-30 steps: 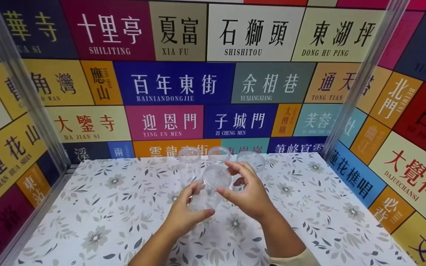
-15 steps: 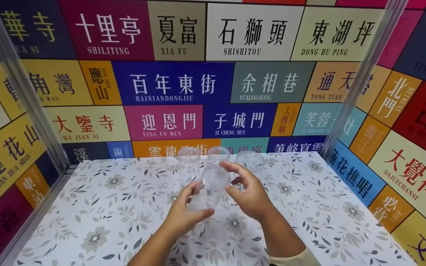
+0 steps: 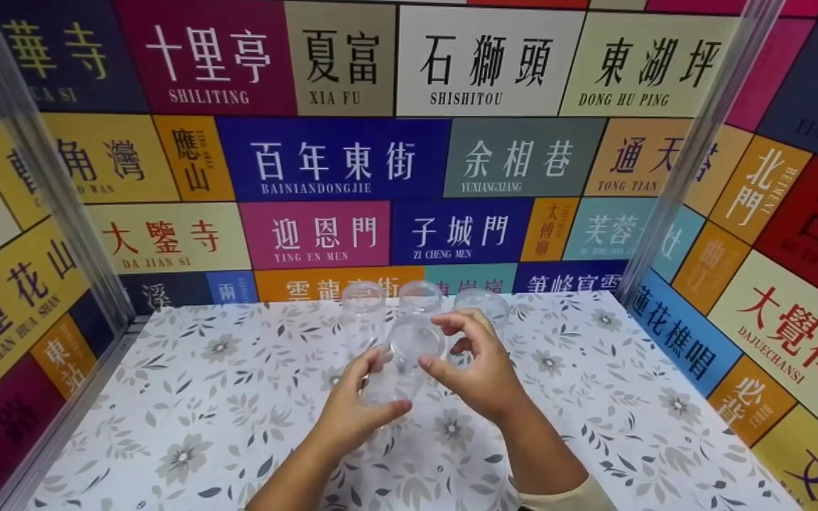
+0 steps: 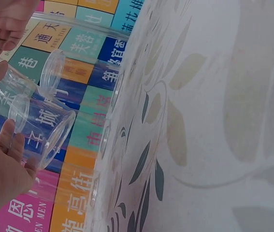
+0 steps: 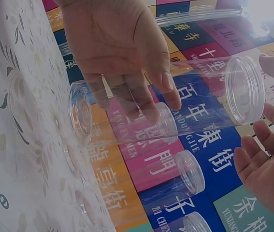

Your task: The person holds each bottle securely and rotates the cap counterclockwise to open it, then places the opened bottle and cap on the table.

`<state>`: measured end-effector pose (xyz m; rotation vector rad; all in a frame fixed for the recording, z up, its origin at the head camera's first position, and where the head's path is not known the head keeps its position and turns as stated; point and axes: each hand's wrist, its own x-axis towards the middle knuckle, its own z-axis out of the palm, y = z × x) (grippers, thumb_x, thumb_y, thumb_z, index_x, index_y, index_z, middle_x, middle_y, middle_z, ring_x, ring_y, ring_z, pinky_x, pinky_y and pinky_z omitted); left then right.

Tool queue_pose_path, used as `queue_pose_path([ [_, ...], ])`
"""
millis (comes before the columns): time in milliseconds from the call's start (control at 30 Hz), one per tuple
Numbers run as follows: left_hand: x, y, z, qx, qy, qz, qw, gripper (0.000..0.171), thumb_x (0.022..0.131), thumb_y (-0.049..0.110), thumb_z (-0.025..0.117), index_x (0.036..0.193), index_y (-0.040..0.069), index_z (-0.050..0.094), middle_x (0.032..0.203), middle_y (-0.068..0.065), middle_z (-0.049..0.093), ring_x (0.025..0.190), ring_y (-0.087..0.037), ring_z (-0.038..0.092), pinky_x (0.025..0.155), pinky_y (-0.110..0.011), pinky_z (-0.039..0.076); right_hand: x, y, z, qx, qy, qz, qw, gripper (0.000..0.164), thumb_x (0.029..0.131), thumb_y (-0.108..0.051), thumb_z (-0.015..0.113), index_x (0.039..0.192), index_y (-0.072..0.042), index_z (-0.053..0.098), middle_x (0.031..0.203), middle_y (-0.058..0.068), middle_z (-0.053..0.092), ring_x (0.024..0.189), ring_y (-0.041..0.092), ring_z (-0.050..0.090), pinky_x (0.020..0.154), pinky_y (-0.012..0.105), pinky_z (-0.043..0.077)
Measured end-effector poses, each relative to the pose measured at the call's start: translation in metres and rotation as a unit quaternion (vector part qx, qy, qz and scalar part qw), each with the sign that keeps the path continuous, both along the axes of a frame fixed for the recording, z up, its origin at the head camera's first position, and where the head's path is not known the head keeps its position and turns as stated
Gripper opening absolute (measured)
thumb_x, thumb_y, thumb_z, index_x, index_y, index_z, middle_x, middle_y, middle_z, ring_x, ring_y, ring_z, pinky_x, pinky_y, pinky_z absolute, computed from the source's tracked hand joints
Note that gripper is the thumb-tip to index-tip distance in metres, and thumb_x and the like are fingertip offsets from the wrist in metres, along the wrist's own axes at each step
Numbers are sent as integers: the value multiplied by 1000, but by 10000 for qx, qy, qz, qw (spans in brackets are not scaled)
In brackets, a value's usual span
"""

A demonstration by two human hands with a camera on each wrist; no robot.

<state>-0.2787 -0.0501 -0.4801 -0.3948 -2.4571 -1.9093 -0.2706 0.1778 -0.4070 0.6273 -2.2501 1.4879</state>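
Note:
A clear plastic jar (image 3: 398, 380) is held tilted over the table, its round lid (image 3: 417, 342) toward the head camera. My left hand (image 3: 356, 411) grips the jar's body, thumb on the near side and fingers on the far side. In the right wrist view, the left hand's fingers show through the transparent wall. At the lid end my right hand (image 3: 476, 365) curls thumb and index finger about the lid's edge. The same view shows ridges round the lid (image 5: 245, 91), with the right hand (image 5: 267, 150) close against it. The jar's base (image 4: 59, 137) shows in the left wrist view.
Behind the held jar, three more clear jars stand in a row: a left jar (image 3: 364, 301), a middle jar (image 3: 420, 292) and a right jar (image 3: 483, 306). A floral cloth (image 3: 224, 419) covers the table. Colourful sign-printed walls (image 3: 338, 160) enclose the back and sides.
My right thumb shifted right along the lid's edge half a second ago and is now back on its left side. The left hand and the jar have barely moved.

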Motion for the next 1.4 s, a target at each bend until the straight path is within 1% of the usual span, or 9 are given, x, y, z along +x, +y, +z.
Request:
queue_pose_path([
  [133, 0, 0, 0, 3, 2, -23, 10000, 91, 81, 34, 94, 159, 25, 48, 157, -4, 55, 152, -30, 46, 130, -60, 31, 0, -1, -1, 154, 6, -180, 9997, 44, 85, -31, 91, 124, -33, 72, 130, -5, 59, 114, 20, 55, 90, 30, 54],
  [267, 1, 0, 0, -30, 6, -12, 10000, 91, 81, 33, 94, 159, 24, 48, 157, -5, 55, 151, -31, 46, 130, -61, 31, 0, -1, -2, 183, 4, -189, 9997, 42, 86, -31, 90, 123, -33, 72, 130, -6, 59, 115, 22, 56, 91, 31, 55],
  [400, 1, 0, 1, -26, -56, -15, 10000, 92, 81, 35, 94, 159, 24, 47, 158, -4, 54, 152, -31, 46, 131, -61, 30, 0, -1, -1, 47, 10, -16, 10000, 45, 87, -25, 89, 128, -26, 71, 134, -5, 62, 120, 23, 58, 92, 31, 56],
  [500, 1, 1, 1, -6, -135, -14, 9999, 91, 81, 35, 94, 159, 24, 47, 159, -4, 54, 154, -33, 45, 131, -62, 29, 0, -1, 0, -73, -47, 141, 9999, 49, 89, -21, 86, 135, -20, 68, 138, -4, 63, 125, 20, 58, 95, 31, 57],
  [700, 0, 0, 2, 17, -208, -52, 9998, 91, 81, 36, 93, 159, 25, 47, 160, -4, 53, 155, -35, 43, 131, -62, 28, -1, 0, -2, -175, -224, 314, 9991, 57, 94, -14, 78, 149, -15, 60, 146, -2, 64, 132, 19, 57, 102, 31, 56],
  [967, 1, 0, 0, 55, -60, -86, 9999, 91, 81, 35, 93, 159, 22, 47, 158, -3, 55, 152, -31, 46, 130, -62, 30, 1, 1, -1, -130, -417, 457, 9980, 57, 100, -13, 67, 156, -17, 55, 154, -3, 61, 139, 20, 54, 106, 31, 55],
  [1133, 1, 0, 0, 30, -65, -62, 10000, 91, 81, 37, 93, 159, 24, 47, 159, -3, 55, 152, -31, 46, 130, -61, 30, 1, 1, -2, -127, -311, 583, 9977, 58, 102, -9, 63, 158, -15, 52, 157, 2, 59, 142, 29, 52, 106, 31, 54],
  [1267, 2, 0, 0, 9, -88, -35, 10000, 91, 81, 37, 93, 159, 24, 47, 159, -4, 55, 152, -31, 47, 129, -62, 31, 0, 1, -3, -112, -309, 591, 9977, 57, 102, -9, 62, 158, -15, 52, 158, 3, 59, 144, 30, 52, 106, 29, 54],
  [1400, 2, 0, 1, 17, -104, -6, 9999, 91, 81, 37, 93, 159, 24, 48, 159, -4, 55, 152, -32, 47, 129, -62, 32, 0, 1, -1, -94, -317, 604, 9976, 59, 101, -14, 66, 158, -16, 52, 159, 2, 57, 144, 26, 52, 108, 35, 54],
])
